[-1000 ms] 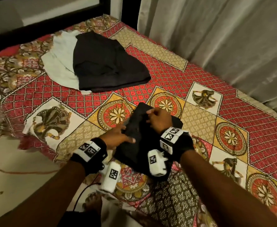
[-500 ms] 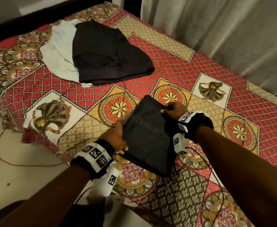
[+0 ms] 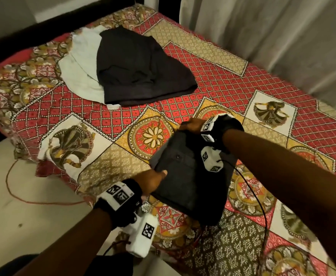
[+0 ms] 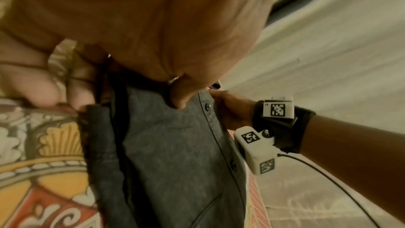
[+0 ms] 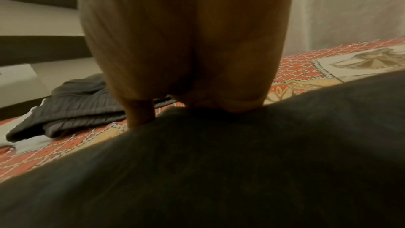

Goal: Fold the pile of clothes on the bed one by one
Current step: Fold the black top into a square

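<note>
The red-and-gold patterned bedspread (image 3: 232, 92) filled the view; at 11 o'clock lay the black-over-white pile of unfolded clothes (image 3: 135, 66), well apart. The folded dark grey buttoned shirt (image 3: 187, 176) ran from 12 to 6, lifted, left hand (image 3: 153, 181) gripping its 9 o'clock edge, right hand (image 3: 193, 125) its 12 o'clock end, nothing between

The bed (image 3: 222, 80) carries a patchwork spread of red lattice, yellow flower medallions and white dancer panels, its left edge hanging toward the floor. Up near the far left corner a pale garment (image 3: 79, 72) lies flat on the spread, and a dark garment (image 3: 139, 68) sits loosely heaped beside it, overlapping its right side.
</note>
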